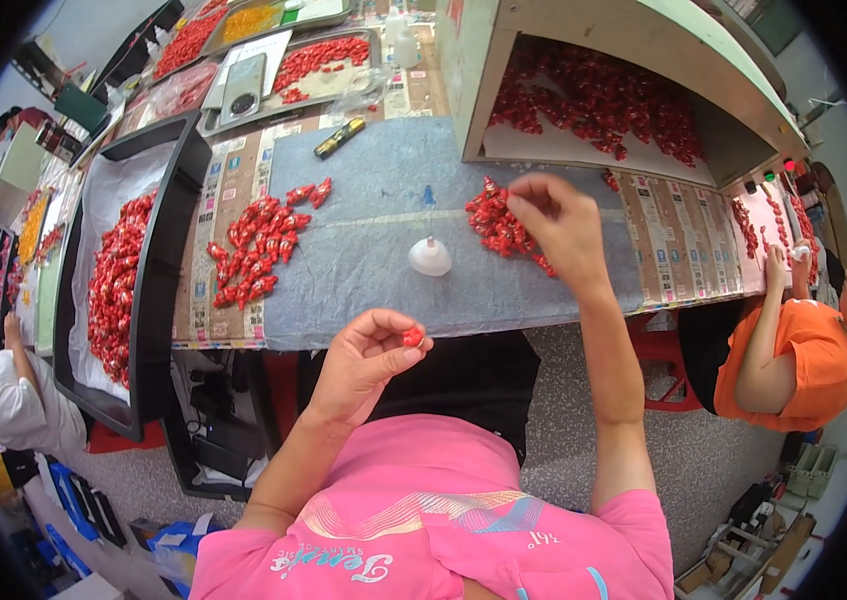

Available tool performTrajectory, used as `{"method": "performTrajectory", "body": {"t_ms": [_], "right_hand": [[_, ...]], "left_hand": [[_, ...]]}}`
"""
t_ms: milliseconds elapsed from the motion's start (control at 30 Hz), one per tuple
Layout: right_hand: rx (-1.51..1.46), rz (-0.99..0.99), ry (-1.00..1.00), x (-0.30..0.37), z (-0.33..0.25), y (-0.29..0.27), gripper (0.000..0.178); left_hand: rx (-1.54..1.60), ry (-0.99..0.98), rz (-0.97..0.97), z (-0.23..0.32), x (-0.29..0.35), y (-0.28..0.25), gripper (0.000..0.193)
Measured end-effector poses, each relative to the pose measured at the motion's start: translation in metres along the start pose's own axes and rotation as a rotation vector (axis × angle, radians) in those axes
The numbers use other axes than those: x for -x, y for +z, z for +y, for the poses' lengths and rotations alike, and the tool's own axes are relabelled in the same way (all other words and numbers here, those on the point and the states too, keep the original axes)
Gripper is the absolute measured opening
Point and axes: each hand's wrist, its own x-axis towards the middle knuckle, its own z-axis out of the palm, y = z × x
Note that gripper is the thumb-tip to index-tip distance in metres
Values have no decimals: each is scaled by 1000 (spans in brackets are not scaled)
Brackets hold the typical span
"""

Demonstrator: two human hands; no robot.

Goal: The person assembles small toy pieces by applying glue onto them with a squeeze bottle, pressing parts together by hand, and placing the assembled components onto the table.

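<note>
Pinched between the thumb and fingers of my left hand is a small red plastic piece, held just off the table's front edge. My right hand hovers over the right-hand pile of small red pieces, its thumb and fingertips drawn together. Whether anything is in those fingertips is too small to make out. Between the two hands a small white cone-shaped bottle stands on the grey-blue table cover. Another heap of red pieces lies to the left on the cover.
A black crate filled with red pieces stands at the left. A box-like cabinet holding more rises at the right. A yellow-black tube, metal tray and phone lie farther back. Co-workers sit on both sides.
</note>
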Motion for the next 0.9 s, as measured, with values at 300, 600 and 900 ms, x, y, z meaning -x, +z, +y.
{"method": "performTrajectory", "body": {"t_ms": [300, 600, 900], "right_hand": [[-96, -115, -186, 112, -30, 44, 15], [-133, -108, -125, 122, -30, 47, 16], [-59, -92, -206, 123, -29, 45, 17]], "left_hand": [[-85, 101, -33, -7, -6, 5, 26], [-181, 187, -51, -8, -5, 14, 24], [-408, 396, -108, -13, -8, 9, 22]]}}
